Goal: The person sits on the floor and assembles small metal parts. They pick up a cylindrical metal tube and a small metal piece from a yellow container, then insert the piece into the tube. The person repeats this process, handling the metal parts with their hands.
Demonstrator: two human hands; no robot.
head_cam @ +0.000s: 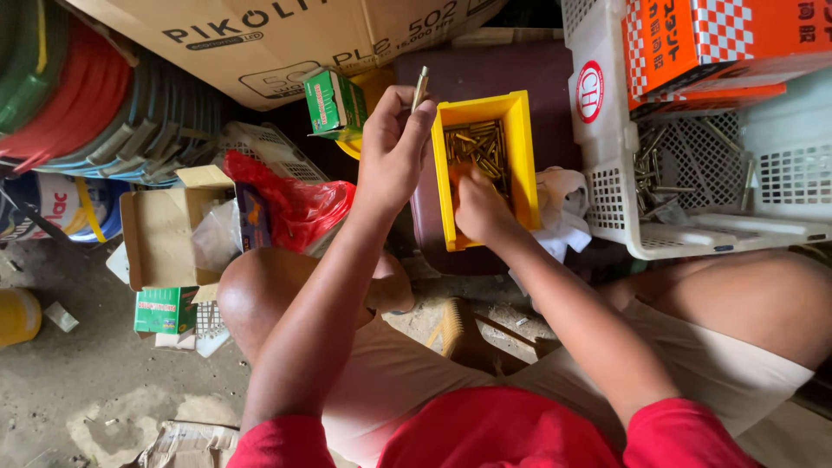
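Carefully, the left hand (392,149) pinches one brass pin (419,87) upright above the yellow bin (523,156), while the right hand (482,208) dips curled fingers into the loose pins (478,146) there. Picking singly, I judge, avoids spilling beside the white basket (624,217).

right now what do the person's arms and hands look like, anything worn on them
Both arms are bare from the short red sleeves down. The left hand and right hand wear no gloves, and no rings, watch or bracelet show on the wrists or fingers. Pale beige shorts cover the lap below.
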